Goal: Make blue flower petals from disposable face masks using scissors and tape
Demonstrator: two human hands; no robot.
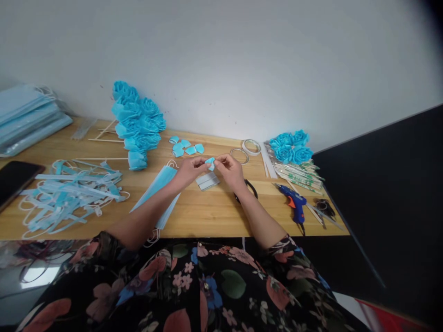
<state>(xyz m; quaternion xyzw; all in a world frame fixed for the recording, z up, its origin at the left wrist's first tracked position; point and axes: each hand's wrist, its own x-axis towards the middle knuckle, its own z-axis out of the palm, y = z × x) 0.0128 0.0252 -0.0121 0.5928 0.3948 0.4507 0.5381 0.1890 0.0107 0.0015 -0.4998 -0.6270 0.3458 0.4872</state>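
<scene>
Hands meet over the wooden surface [214, 216], just above a small pale stack [207, 180] of folded strips, taken here as the reference point.

- Left hand [188, 171]: fingers closed in a pinch on the left edge of a small blue piece [210, 162].
- Right hand [231, 170]: fingers closed in a pinch on the right edge of the same piece. Both hands grip it together.
- Blue piece: held clear of the surface, directly above the far side of the pale stack and not touching it.

Positions relative to the pale stack:
- Just left – a flat blue face mask [162, 184], lying under the left forearm.
- Behind and slightly left – several loose blue petals [187, 147]; further left of those, a large bunch of blue flowers [138, 122] against the wall.
- Far left – a heap of cut strips and ear loops [69, 193], a dark phone [15, 177] and a pile of masks [27, 117].
- Behind and right – two tape rolls [251, 146].
- Just right – black scissors [249, 188], partly hidden by the right wrist.
- Well to the right – a blue glue gun [294, 200]; behind it, wrapped sticks [301, 175] and a smaller cluster of blue flowers [292, 146].
</scene>
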